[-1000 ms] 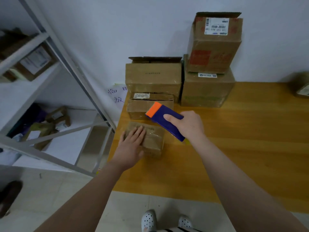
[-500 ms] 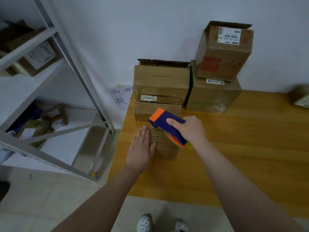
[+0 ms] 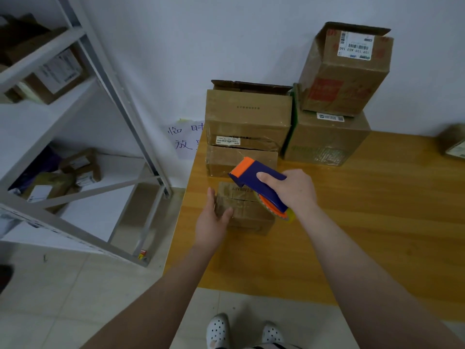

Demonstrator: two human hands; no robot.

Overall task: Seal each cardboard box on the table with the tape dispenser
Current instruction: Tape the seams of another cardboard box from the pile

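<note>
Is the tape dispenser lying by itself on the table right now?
No, the right hand grips the tape dispenser and holds it over the small box.

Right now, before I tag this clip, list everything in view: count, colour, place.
small cardboard box: one, brown, near the table's left edge, between the hands.
stacked boxes: four, brown, two stacks of two against the wall.
edge box: one, brown, at the table's far right, cut off by the frame.
tape dispenser: one, blue and orange, above the small cardboard box.
table: one, orange-brown wood.
shelving rack: one, grey metal, on the left, with several brown boxes on it.
paper sign: one, white with blue writing, on the wall.
shoes: two, white, on the floor.
left hand: rests against the small cardboard box's left side.
right hand: grips the tape dispenser.
</note>
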